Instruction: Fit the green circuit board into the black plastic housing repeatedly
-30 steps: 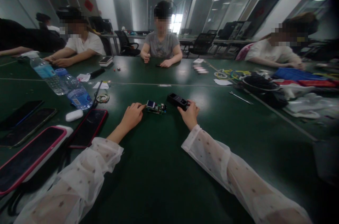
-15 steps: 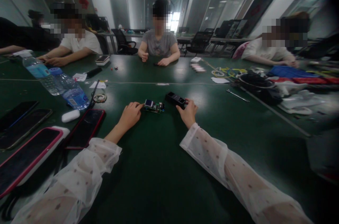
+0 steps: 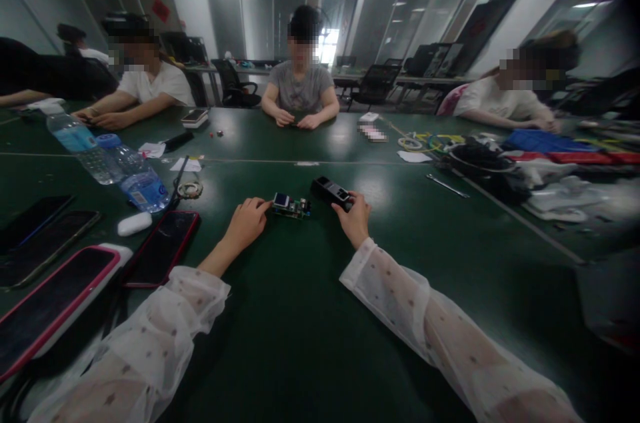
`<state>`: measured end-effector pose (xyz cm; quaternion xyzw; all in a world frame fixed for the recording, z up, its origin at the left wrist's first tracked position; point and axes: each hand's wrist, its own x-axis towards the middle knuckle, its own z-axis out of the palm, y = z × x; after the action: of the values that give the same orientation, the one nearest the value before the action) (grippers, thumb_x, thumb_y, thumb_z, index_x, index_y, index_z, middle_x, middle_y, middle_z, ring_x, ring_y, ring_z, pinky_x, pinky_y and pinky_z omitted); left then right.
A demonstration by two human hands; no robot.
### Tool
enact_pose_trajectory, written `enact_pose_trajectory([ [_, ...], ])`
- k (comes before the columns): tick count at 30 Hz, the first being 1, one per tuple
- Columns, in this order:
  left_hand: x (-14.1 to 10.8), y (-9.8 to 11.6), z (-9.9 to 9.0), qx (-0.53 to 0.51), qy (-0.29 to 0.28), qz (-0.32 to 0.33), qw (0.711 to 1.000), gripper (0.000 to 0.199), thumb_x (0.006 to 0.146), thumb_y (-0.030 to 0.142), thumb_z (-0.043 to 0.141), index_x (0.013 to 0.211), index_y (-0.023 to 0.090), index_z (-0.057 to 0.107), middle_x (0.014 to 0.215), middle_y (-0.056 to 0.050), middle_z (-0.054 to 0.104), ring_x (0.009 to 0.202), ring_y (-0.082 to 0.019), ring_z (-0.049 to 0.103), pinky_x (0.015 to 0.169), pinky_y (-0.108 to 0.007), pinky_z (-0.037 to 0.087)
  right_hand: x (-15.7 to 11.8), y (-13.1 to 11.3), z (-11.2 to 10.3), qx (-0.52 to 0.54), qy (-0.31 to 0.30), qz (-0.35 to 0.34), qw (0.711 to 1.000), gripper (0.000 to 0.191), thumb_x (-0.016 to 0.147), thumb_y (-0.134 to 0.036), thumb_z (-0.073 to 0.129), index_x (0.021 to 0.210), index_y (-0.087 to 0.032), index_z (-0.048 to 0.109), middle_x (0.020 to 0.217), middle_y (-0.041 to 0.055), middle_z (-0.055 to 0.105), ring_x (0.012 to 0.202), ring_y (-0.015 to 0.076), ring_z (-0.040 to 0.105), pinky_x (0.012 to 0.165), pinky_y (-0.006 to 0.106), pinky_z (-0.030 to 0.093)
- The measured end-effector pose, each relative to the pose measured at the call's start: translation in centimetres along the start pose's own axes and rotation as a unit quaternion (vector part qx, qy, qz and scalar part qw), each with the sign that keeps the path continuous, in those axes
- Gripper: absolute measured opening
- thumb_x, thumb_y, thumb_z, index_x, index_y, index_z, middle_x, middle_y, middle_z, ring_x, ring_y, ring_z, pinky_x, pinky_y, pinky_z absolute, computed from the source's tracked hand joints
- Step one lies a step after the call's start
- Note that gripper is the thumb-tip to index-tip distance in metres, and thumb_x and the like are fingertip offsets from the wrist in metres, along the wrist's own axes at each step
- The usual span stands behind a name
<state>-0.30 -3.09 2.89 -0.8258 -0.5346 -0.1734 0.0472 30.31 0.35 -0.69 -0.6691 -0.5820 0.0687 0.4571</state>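
A small green circuit board (image 3: 291, 206) with a little screen lies on the dark green table (image 3: 280, 316). My left hand (image 3: 247, 221) touches the board's left end with its fingertips, the fingers bent together. Just right of the board is a black handheld casing (image 3: 331, 190), slanting down toward the right. My right hand (image 3: 355, 215) grips its near right end between thumb and fingers. A narrow gap separates the board and the casing.
Several phones (image 3: 163, 246), a white case (image 3: 135, 224) and water bottles (image 3: 137, 183) stand or lie at the left. A wrench (image 3: 447, 186) and piled cables and bags (image 3: 485, 163) are at the right. People (image 3: 300, 86) sit across the table.
The view has tilted up slightly. Both of my hands keep their places at the board and casing. The person opposite has lowered one hand to the table, beside the other.
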Motion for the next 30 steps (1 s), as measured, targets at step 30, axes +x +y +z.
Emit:
enact_pose_trajectory([
  [30, 0.0, 0.4, -0.3, -0.003, -0.006, -0.001, 1.0, 0.042, 0.094, 0.012, 0.042, 0.133, 0.02, 0.055, 0.128, -0.011, 0.059, 0.117, -0.025, 0.053, 0.092, -0.042, 0.047, -2.2, -4.5, -0.9, 0.119, -0.104, -0.196, 0.968, 0.055, 0.088, -0.04, 0.065, 0.137, -0.025, 0.047, 0.12, 0.0114, 0.055, 0.113, 0.0305, 0.052, 0.097, 0.054, 0.05],
])
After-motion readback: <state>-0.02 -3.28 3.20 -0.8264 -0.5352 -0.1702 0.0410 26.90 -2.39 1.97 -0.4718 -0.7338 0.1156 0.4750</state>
